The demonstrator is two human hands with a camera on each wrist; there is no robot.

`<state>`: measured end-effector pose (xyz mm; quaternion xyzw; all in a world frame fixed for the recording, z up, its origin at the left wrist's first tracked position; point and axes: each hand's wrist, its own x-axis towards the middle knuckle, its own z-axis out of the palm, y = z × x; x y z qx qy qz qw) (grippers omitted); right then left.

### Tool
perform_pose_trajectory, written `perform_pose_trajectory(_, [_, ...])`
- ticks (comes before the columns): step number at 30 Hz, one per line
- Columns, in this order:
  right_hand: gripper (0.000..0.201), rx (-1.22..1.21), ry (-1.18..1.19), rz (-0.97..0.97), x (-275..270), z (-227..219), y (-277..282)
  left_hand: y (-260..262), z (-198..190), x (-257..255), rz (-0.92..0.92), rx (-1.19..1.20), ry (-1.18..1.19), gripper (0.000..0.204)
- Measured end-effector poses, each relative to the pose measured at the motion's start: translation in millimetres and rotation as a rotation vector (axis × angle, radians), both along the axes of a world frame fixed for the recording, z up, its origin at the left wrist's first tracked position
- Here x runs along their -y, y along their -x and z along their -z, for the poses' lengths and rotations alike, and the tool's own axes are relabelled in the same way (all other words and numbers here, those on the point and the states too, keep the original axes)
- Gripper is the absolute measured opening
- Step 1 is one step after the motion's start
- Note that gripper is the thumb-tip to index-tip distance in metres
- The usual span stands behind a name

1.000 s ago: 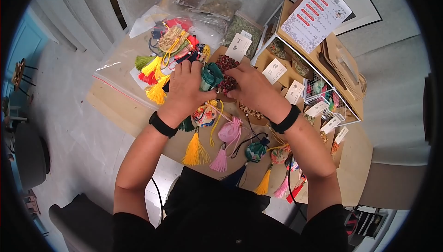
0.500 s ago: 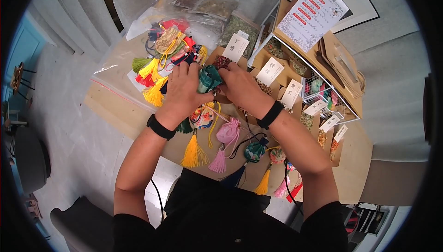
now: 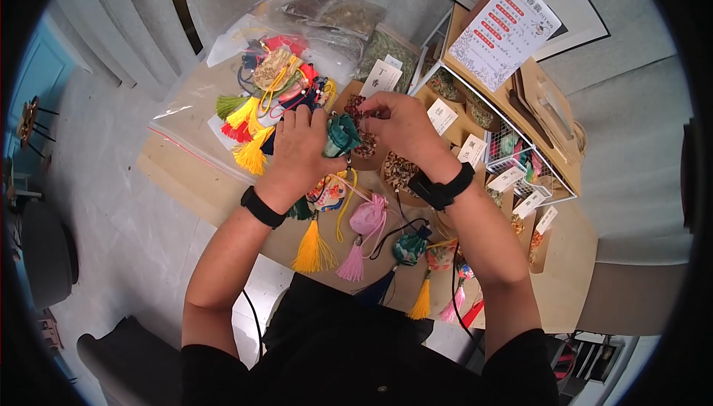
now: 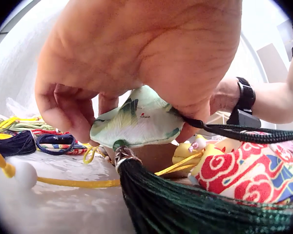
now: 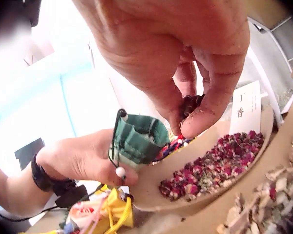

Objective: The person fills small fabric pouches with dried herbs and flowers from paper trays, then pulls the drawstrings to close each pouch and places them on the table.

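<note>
My left hand [image 3: 301,146] grips a small green drawstring pouch [image 3: 342,132] between thumb and fingers, its mouth gaping upward in the right wrist view. From the pouch's base hangs a dark green tassel [image 4: 171,195], and a black cord runs off its side. My right hand [image 3: 407,130] is raised beside the pouch, over a brown paper dish [image 5: 149,190] of dried rosebuds [image 5: 210,168]. Between its thumb and fingertips it pinches some dark dried bits [image 5: 191,105]. A white card [image 5: 246,109] stands at the back of that dish.
Finished pouches with tassels, including a pink pouch [image 3: 369,214], line the table's near edge. Tasselled sachets [image 3: 275,72] pile up at the left by a plastic bag [image 3: 178,116]. More dishes, such as one of chips [image 3: 399,172], run rightward before a wooden shelf [image 3: 549,90].
My right hand went from the rosebud dish to beside the pouch's mouth, then rose and shifted right over the dish. My left hand keeps its grip on the pouch in nearly the same place.
</note>
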<state>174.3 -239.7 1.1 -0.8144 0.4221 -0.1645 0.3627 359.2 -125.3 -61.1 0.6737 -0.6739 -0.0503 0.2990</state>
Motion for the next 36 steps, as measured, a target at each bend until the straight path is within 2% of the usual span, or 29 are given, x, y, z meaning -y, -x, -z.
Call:
perform_pose_trajectory(4, [0.024, 0.052, -0.068, -0.070, -3, -14, -6, 1, -1, 1, 0.006, 0.003, 0.046, 0.071])
perform_pose_trajectory(12, [0.031, -0.020, -0.022, -0.155, -9, -23, -13, 7, -3, 3, 0.001, -0.013, 0.051, 0.071])
perform_pose_trajectory(15, [0.033, 0.063, -0.105, -0.163, -10, -15, -12, 8, -3, 3, -0.001, -0.007, 0.062, 0.071])
perform_pose_trajectory(18, [0.033, 0.103, -0.234, -0.195, -13, -26, -9, 8, 0, 5, 0.007, 0.007, 0.076, 0.074])
perform_pose_trajectory(24, [0.031, 0.268, -0.302, -0.037, -9, -17, -3, 5, -2, 5, -0.003, -0.042, 0.104, 0.072])
perform_pose_trajectory(27, [0.034, 0.128, -0.181, -0.047, 1, 1, 9, -2, -9, 2, -0.016, -0.067, 0.067, 0.071])
perform_pose_trajectory(30, [0.041, -0.180, 0.057, -0.125, -9, 9, 12, -11, -9, 1, -0.032, -0.100, 0.060, 0.071])
perform_pose_trajectory(33, [0.047, -0.216, 0.325, -0.257, -22, 16, 12, -15, -9, -1, -0.038, -0.121, 0.080, 0.071])
perform_pose_trajectory(36, [0.048, -0.249, 0.329, -0.241, -30, 17, 2, -15, -14, -3, -0.049, -0.129, 0.034, 0.071])
